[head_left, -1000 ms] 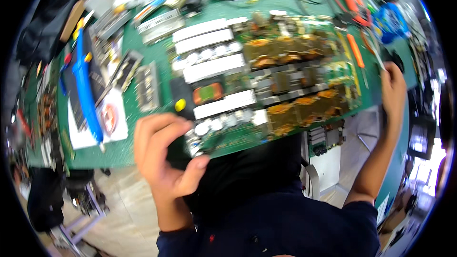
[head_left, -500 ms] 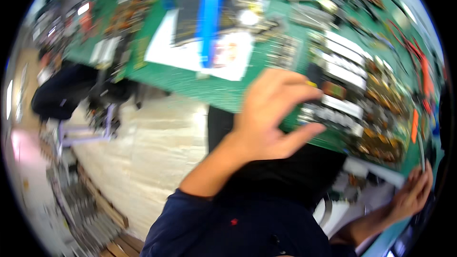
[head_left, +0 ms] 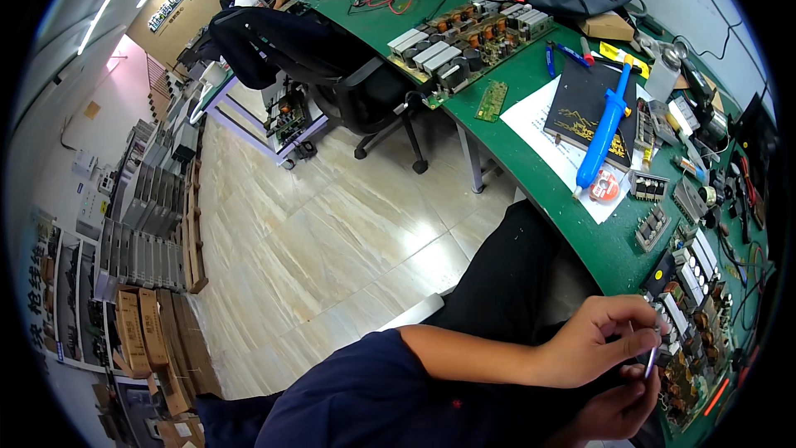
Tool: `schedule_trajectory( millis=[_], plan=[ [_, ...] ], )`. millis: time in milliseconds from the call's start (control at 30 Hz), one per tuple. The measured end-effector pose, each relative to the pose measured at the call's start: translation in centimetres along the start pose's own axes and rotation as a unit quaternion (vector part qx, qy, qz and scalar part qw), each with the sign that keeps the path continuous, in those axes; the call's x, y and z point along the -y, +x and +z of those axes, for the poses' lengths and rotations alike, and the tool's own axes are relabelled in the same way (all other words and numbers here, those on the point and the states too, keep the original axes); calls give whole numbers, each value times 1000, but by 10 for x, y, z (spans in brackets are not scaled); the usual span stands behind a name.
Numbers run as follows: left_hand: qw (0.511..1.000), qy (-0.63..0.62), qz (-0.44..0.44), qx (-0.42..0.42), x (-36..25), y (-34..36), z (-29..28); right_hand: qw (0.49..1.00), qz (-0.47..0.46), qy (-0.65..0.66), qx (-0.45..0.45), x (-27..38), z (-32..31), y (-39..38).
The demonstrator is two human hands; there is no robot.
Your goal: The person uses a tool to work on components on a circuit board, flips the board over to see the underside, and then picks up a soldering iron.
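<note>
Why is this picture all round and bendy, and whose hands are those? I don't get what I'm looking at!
There's no robot here, just a person using two bare hands. The camera sits on the person's head and looks down. Its wide, round lens makes straight edges bend, so the green table looks curved.

The left hand comes in from the dark blue sleeve, and the right hand is just below it. The left fingers pinch a thin shiny thing, and the right fingers are close to its lower end. It's too small to tell what it is.

Beside the hands lies a circuit board covered in little parts. Farther along, a blue tool lies across a black notebook, with white paper underneath.
</note>
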State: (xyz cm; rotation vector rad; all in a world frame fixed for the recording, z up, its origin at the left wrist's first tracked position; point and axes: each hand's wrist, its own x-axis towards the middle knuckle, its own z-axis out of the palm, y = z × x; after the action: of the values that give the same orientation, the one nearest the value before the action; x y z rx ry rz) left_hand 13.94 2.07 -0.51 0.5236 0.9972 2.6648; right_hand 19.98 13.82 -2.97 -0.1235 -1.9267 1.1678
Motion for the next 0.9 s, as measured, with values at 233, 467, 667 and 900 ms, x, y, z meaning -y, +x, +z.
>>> schedule_trajectory(
  millis=[233, 467, 667, 900],
  plan=[
    [999, -29, -20, -33, -14, 4, -3, 997, -43, 51, 37, -24, 0, -19],
    [996, -65, -45, -33, -12, 0, -3, 996, 2, 82, 40, -17, 6, -23],
    [999, 2, -43, 11, -14, 4, -12, 959, 127, 224, 118, -11, 8, -27],
    [998, 6, -59, 16, -16, 9, -20, 892, 209, 352, 191, 2, 14, -25]
  ],
)
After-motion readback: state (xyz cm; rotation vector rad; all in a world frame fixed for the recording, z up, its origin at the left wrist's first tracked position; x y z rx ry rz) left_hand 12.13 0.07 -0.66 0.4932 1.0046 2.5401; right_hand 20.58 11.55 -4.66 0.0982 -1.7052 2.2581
